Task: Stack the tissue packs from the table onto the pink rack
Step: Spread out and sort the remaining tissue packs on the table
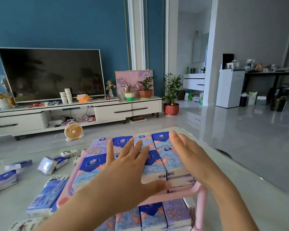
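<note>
Loose tissue packs (6, 180) lie scattered on the pale table (240, 197), at about nine o'clock from the pink rack (197, 187). One of them is tipped up on its edge (47, 165). A larger blue pack (43, 199) rests just beside the rack's left rim, at about eight o'clock.

The rack's top tier carries a tight layer of floral packs (94, 162), and more packs (175, 214) fill the tier beneath, at six o'clock.

The left hand (128, 165) lies palm down on the top layer. Its fingers are straight and spread, pointing to twelve o'clock, and its thumb is at the near edge of the stack. It grips nothing.

The right hand (188, 152) has straight fingers held together, flat against the right-hand side of the same layer at three o'clock. It grips nothing either.
</note>
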A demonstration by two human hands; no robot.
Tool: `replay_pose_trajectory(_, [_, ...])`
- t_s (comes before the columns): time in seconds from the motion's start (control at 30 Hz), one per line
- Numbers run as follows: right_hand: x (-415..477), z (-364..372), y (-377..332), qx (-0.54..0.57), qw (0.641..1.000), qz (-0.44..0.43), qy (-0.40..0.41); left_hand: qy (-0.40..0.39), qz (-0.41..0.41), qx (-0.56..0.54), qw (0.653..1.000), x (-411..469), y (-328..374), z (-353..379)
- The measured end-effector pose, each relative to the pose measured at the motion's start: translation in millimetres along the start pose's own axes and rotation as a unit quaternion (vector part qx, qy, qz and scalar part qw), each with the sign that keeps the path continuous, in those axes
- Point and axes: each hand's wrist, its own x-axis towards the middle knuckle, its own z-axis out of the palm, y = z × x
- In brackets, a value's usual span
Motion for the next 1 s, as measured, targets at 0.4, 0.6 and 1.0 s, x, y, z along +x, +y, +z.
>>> replay_pose_trajectory(0.4, [1.8, -1.9, 0.7, -0.01, 1.0, 0.011, -0.013, 0.0, 0.0, -0.015, 1.0, 3.5, -1.3, -1.3])
replay_pose_trajectory(0.6, [-12.5, -27.8, 3.0, 0.078, 0.995, 0.04, -0.052, 0.0, -0.003, -0.041, 0.999, 1.1, -3.1, -3.2])
replay_pose_trajectory(1.0, [-30.1, -35.4, 20.8, 0.15, 0.978, 0.028, -0.141, 0.006, 0.012, -0.019, 1.0, -0.8, -6.3, 2.8])
